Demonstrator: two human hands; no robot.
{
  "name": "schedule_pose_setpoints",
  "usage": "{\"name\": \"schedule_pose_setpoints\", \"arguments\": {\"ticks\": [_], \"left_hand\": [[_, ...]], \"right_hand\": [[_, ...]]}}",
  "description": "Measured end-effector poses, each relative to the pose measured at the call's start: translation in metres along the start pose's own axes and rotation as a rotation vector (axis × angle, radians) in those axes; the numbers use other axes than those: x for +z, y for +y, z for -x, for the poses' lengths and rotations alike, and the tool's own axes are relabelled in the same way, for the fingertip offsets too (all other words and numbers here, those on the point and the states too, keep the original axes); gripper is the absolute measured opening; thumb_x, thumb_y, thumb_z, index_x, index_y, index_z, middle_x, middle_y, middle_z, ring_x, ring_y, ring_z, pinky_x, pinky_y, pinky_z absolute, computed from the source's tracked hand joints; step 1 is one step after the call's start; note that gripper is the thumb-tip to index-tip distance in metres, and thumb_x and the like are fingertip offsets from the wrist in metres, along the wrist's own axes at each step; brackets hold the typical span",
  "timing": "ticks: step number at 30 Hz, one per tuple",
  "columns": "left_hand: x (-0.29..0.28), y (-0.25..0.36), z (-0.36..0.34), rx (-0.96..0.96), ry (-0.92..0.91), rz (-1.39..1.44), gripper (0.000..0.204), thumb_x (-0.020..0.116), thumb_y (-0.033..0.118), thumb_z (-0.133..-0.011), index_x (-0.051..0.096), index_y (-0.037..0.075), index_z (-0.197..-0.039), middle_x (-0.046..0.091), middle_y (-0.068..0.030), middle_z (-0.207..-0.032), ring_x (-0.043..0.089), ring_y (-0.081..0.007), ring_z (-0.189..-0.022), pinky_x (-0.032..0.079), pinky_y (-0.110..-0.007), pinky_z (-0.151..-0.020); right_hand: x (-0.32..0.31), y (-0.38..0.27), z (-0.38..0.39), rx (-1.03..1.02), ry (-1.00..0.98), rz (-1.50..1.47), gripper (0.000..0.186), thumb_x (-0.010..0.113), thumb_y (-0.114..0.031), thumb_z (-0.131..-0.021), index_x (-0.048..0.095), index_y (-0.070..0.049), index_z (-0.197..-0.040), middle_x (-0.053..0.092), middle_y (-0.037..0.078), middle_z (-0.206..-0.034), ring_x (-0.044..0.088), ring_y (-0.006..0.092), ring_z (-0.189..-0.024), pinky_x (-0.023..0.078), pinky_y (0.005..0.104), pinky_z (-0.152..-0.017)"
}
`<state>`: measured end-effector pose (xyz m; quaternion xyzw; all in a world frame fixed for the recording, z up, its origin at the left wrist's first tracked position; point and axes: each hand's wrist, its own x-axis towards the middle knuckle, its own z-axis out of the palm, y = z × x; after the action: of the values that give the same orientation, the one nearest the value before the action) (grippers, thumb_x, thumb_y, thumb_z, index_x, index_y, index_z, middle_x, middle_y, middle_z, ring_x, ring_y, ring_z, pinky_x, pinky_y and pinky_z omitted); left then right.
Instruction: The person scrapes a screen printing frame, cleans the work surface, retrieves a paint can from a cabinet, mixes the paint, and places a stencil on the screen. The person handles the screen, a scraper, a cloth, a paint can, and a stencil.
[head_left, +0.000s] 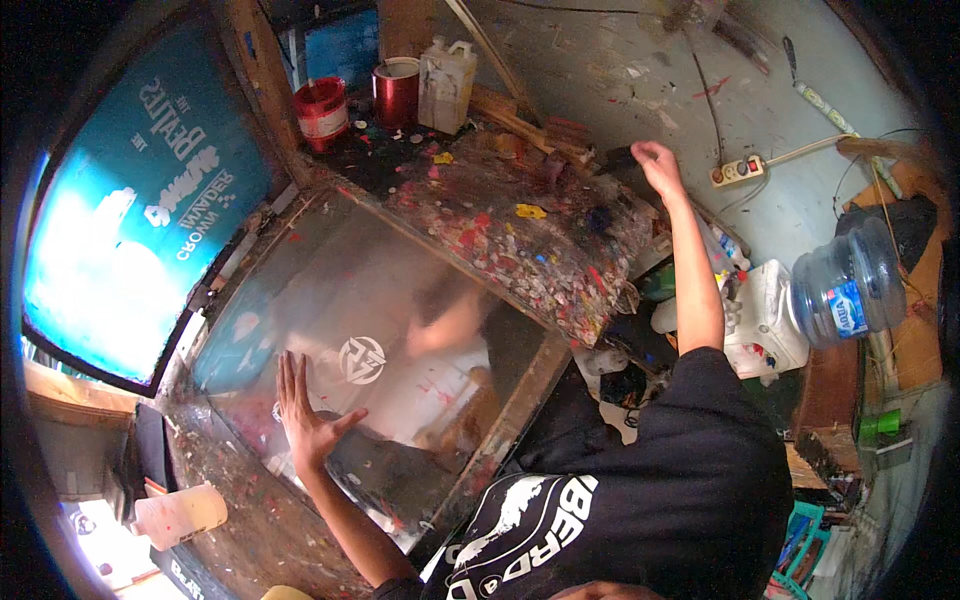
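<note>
Over glossy panel [345, 250] | left hand [311, 428]: spread wide | right hand [657, 168]: grip unclear

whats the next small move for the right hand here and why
Probably bring the right hand in over the glossy panel. The left hand is spread open there, beside the white round emblem, while the right is stretched out away from it, near the paint-crusted board. Whether the right holds anything is unclear.

Smooth glossy panel [395, 330], rough paint-crusted worktop [535, 235], shiny plastic bottle [850, 275]
</note>
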<state>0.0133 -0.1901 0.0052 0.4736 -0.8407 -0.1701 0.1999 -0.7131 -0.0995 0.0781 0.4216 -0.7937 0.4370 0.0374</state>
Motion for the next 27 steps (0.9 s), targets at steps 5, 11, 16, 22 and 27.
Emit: {"name": "schedule_pose_setpoints", "arguments": {"ticks": [5, 11, 16, 22, 27], "left_hand": [[0.003, -0.004, 0.0, 0.013, 0.023, 0.003, 0.127, 0.093, 0.056, -0.051, 0.039, 0.015, -0.158, 0.026, -0.0169, -0.168, 0.025, -0.0384, -0.154, 0.027, -0.055, -0.122], [0.004, -0.006, 0.001, 0.013, 0.021, 0.018, 0.127, 0.094, 0.056, -0.05, 0.04, 0.015, -0.158, 0.026, -0.0162, -0.168, 0.023, -0.0381, -0.155, 0.025, -0.055, -0.124], [0.004, -0.006, 0.0, -0.022, 0.003, 0.009, 0.128, 0.094, 0.056, -0.048, 0.04, 0.017, -0.158, 0.026, -0.0163, -0.168, 0.023, -0.0372, -0.155, 0.025, -0.053, -0.124], [0.006, -0.01, 0.002, -0.014, 0.005, 0.002, 0.129, 0.09, 0.065, -0.051, 0.039, 0.016, -0.158, 0.025, -0.0171, -0.168, 0.022, -0.037, -0.156, 0.024, -0.053, -0.124], [0.006, -0.008, 0.003, -0.026, -0.002, 0.0, 0.132, 0.088, 0.069, -0.052, 0.036, 0.013, -0.159, 0.023, -0.0175, -0.168, 0.021, -0.0359, -0.156, 0.023, -0.051, -0.126]], "right_hand": [[-0.019, -0.009, -0.005, 0.258, 0.169, -0.523, 0.035, 0.069, -0.032, -0.098, 0.073, -0.003, -0.115, 0.074, 0.006, -0.108, 0.064, 0.0153, -0.106, 0.048, 0.0316, -0.092], [-0.002, 0.007, 0.005, 0.248, -0.029, -0.318, 0.036, 0.067, -0.033, -0.098, 0.071, -0.003, -0.117, 0.071, 0.003, -0.109, 0.061, 0.0152, -0.099, 0.047, 0.0319, -0.088], [0.017, -0.004, 0.024, 0.394, -0.032, -0.723, 0.024, 0.059, -0.024, -0.103, 0.06, -0.004, -0.117, 0.067, 0.008, -0.117, 0.067, 0.0222, -0.106, 0.053, 0.0413, -0.088], [0.071, -0.103, 0.079, 0.361, -0.379, -0.85, 0.027, 0.059, -0.005, -0.1, 0.05, -0.003, -0.126, 0.066, 0.016, -0.117, 0.074, 0.0293, -0.094, 0.062, 0.0383, -0.071], [0.168, -0.196, 0.149, -0.023, -0.774, -0.758, 0.031, 0.058, 0.006, -0.093, 0.062, 0.0, -0.123, 0.07, 0.014, -0.114, 0.072, 0.0277, -0.103, 0.06, 0.0356, -0.085]]}}
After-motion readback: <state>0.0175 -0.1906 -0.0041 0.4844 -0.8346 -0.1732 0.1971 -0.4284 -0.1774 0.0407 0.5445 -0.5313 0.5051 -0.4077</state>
